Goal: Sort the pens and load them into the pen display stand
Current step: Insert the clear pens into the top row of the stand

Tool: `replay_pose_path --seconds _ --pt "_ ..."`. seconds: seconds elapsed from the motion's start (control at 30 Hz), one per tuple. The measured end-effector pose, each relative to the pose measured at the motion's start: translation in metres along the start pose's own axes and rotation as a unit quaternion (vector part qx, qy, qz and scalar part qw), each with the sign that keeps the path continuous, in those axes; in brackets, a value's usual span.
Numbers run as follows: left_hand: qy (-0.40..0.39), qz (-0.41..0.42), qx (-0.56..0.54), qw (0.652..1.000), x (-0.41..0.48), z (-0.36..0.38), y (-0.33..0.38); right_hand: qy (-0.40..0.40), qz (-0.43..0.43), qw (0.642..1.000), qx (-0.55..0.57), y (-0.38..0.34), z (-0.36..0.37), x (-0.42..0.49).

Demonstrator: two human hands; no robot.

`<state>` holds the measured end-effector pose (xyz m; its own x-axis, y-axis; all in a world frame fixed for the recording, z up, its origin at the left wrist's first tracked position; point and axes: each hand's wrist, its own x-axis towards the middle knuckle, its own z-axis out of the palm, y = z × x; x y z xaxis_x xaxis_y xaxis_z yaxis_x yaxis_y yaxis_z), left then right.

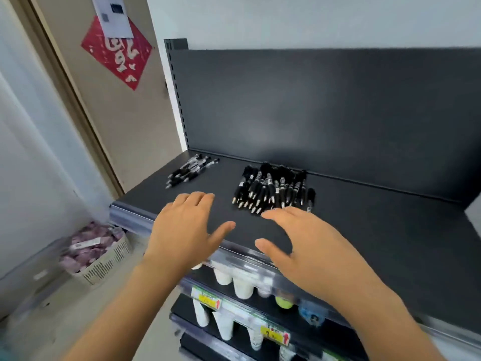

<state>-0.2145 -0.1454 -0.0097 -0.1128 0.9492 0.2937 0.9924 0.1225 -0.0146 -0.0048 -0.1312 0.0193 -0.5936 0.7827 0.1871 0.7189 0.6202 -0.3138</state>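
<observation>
Now the left hand [186, 230] and right hand [309, 246] hover open over the dark shelf [377, 230], holding nothing.

Seen from the head camera, the left hand lies flat, fingers straight, thumb pointing toward three o'clock. The right hand, just beside it, is relaxed and spread, with its fingertips near the heap of black pens [273, 188]. That heap lies at twelve o'clock from the right hand, toward the back of the shelf. A smaller bunch of clear-barrelled pens [192, 168] lies well apart at eleven o'clock from the left hand, by the shelf's left end. At six o'clock, lower shelves carry white cups [243, 285]. A basket [109, 261] sits at eight o'clock, and a red paper [117, 53] hangs at eleven.
</observation>
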Motion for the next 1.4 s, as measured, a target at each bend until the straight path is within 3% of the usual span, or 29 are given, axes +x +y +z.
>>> replay_pose_path --seconds 0.4,0.53,0.8,1.0,1.2,1.4 --pt "0.008 -0.035 -0.048 0.998 0.107 0.055 -0.106 -0.023 0.022 0.999 0.041 -0.033 0.08 0.156" --pt "-0.023 -0.056 -0.074 0.995 0.143 0.071 -0.138 -0.043 0.046 0.997 0.037 -0.036 0.097 0.203" --pt "-0.147 -0.022 -0.207 0.967 0.202 0.106 -0.177 -0.042 0.215 0.973 0.069 -0.05 0.123 0.287" --pt "-0.208 0.088 -0.279 0.933 0.228 0.111 -0.202 -0.007 0.389 0.913 0.122 -0.067 0.142 0.324" --pt "-0.281 0.129 -0.355 0.882 0.243 0.116 -0.219 -0.011 0.483 0.866 0.131 -0.079 0.139 0.34" --pt "-0.265 0.152 -0.361 0.881 0.246 0.118 -0.216 -0.047 0.494 0.865 0.08 -0.088 0.146 0.35"
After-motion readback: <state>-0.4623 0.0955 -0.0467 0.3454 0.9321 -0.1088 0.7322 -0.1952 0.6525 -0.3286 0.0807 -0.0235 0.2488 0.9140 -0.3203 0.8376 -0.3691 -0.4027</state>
